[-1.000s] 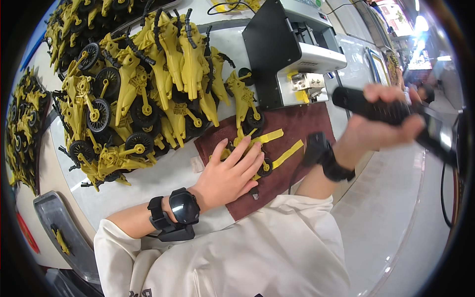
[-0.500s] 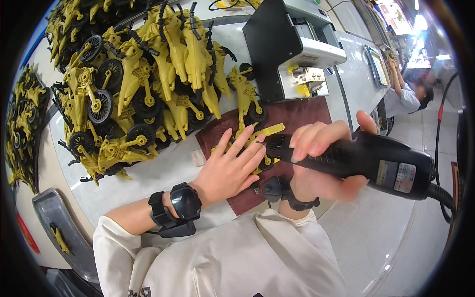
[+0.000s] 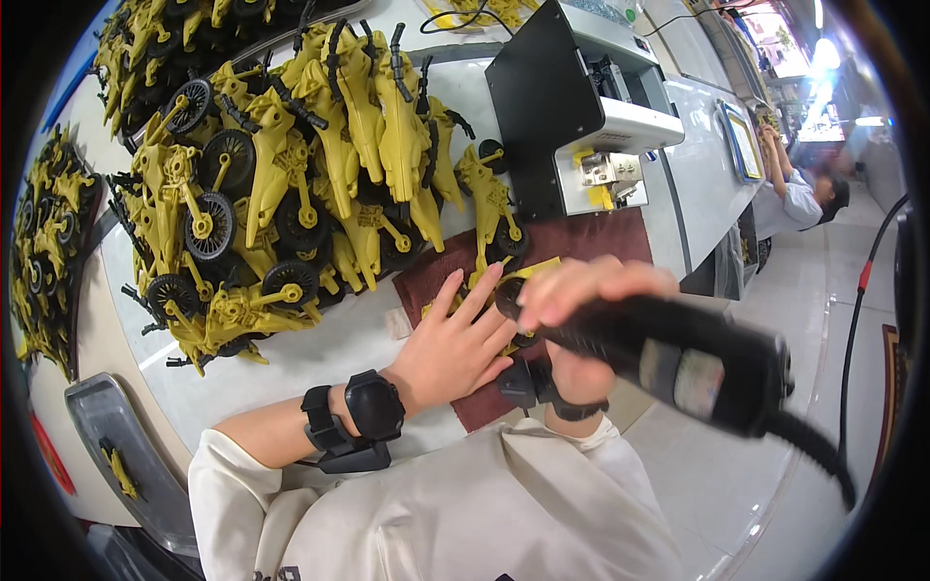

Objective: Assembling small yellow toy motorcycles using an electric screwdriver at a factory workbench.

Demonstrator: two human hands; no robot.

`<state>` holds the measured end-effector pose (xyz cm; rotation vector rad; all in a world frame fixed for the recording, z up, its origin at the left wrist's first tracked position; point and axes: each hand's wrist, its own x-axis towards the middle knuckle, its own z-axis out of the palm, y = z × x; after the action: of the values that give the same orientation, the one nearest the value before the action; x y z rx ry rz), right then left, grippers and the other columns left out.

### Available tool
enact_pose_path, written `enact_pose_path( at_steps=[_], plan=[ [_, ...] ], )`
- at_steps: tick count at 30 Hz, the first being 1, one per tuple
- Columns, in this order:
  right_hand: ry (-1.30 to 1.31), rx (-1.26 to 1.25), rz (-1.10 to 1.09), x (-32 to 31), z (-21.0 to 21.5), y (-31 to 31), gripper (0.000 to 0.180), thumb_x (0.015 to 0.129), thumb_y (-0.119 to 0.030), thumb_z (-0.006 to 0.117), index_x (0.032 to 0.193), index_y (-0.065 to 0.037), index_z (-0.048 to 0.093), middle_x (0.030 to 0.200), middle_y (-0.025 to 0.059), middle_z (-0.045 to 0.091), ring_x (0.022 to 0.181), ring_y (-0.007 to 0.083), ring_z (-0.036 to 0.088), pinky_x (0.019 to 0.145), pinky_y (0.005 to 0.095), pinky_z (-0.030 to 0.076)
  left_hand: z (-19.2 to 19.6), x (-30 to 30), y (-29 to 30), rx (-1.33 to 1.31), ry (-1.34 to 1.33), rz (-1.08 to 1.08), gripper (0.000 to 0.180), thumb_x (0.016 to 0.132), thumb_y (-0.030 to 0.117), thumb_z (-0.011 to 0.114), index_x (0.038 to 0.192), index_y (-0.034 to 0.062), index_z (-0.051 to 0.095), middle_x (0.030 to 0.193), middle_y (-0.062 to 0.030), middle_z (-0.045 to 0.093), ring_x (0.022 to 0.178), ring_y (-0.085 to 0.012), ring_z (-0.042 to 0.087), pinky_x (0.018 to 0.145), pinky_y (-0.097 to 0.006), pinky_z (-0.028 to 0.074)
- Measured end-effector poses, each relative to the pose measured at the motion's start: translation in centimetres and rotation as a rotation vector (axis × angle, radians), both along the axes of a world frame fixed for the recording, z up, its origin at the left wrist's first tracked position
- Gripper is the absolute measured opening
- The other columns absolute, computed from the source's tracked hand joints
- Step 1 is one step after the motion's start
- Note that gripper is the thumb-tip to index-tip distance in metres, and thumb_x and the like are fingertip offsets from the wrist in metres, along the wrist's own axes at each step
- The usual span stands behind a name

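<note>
My left hand (image 3: 455, 344) lies flat with its fingers spread over a yellow toy motorcycle part (image 3: 542, 269) on a dark red cloth (image 3: 610, 232); most of that part is hidden under the fingers and the tool. In my right hand (image 3: 601, 283) is a thick black corded electric screwdriver (image 3: 668, 360), its fingers wrapped round the body. The tool's front end is beside my left fingertips, and its tip cannot be made out. Just beyond my left hand, a yellow toy motorcycle (image 3: 484, 194) with a black wheel rests at the cloth's far edge.
A large heap of yellow toy motorcycles (image 3: 276, 184) covers the left of the table, with another pile (image 3: 53, 232) farther left. A black-and-white machine (image 3: 533, 116) stands behind the cloth. A grey tray (image 3: 87, 397) is at lower left. Another person (image 3: 804, 198) sits at far right.
The screwdriver's rear end has swung down and left, and my right hand has moved left, closer to my left hand. My left hand stays spread on the part. The view has shifted slightly.
</note>
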<state>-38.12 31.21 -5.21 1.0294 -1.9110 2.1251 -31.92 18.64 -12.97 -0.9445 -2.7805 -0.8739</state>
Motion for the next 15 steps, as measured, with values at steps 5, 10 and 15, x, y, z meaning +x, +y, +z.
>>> enact_pose_path(
  at_steps=[5,10,15],
  plan=[
    [0.250,-0.299,-0.205,-0.4,6.4,4.4,0.067,0.077,-0.060,0.062,0.114,-0.005,0.048,0.070,0.0061,0.054,0.048,0.0203,0.051,0.047,0.0329,0.046,0.5,-0.4,0.1,0.009,0.039,-0.034,0.059,0.077,0.044,0.063,0.122,0.0079,0.050,0.140,-0.0129,0.038,0.133,-0.0344,0.031,0.102,-0.053,0.029],
    [0.193,-0.180,-0.748,-8.6,6.7,4.8,0.065,0.084,-0.057,0.052,0.114,-0.001,0.039,0.067,0.0088,0.056,0.051,0.0191,0.049,0.052,0.0331,0.044,0.1,-0.6,0.0,0.002,0.055,-0.036,0.064,0.076,0.047,0.063,0.125,0.0080,0.049,0.139,-0.0127,0.039,0.131,-0.0344,0.032,0.100,-0.053,0.030],
    [0.041,-0.135,-0.588,-7.0,4.9,5.0,0.063,0.084,-0.055,0.055,0.113,-0.001,0.038,0.066,0.0094,0.053,0.051,0.0204,0.050,0.052,0.0328,0.044,0.1,-0.6,-0.3,0.022,0.026,-0.030,0.062,0.076,0.046,0.064,0.123,0.0082,0.050,0.137,-0.0128,0.041,0.130,-0.0365,0.032,0.100,-0.053,0.030]
  ],
)
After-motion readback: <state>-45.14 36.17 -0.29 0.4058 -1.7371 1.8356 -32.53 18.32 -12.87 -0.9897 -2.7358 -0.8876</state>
